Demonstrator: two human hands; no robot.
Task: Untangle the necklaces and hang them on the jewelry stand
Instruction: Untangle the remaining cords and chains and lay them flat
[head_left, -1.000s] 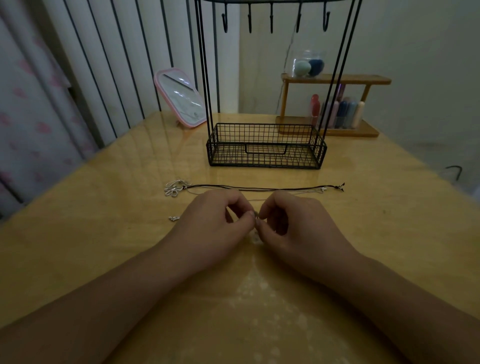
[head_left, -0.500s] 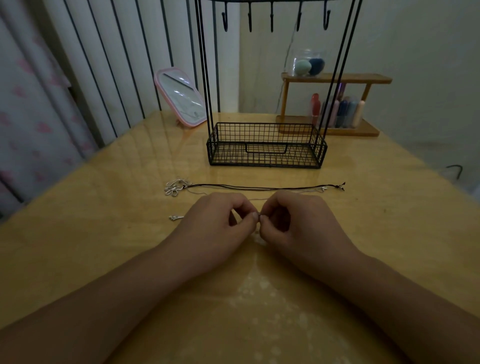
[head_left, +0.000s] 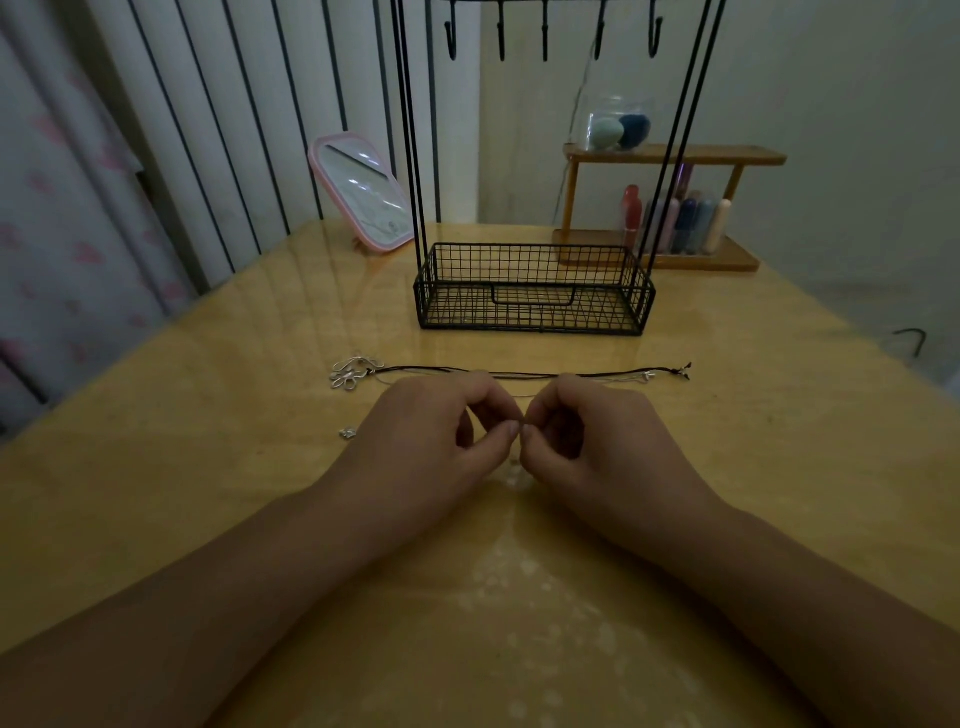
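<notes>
No readable text anywhere.

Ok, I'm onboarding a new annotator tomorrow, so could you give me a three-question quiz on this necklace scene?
1. True or false: a necklace already hangs from a hook of the black wire jewelry stand.
2. Which lies nearer the stand: A) the black cord necklace, or B) the small silver charm lying alone on the glossy wooden table?
3. Fill in: the left hand and right hand meet fingertip to fingertip, pinching something too fine to see clearly, in front of the ____.

Key: 1 false, all the hooks in view are bare; 2 A; 3 black cord necklace.
</notes>
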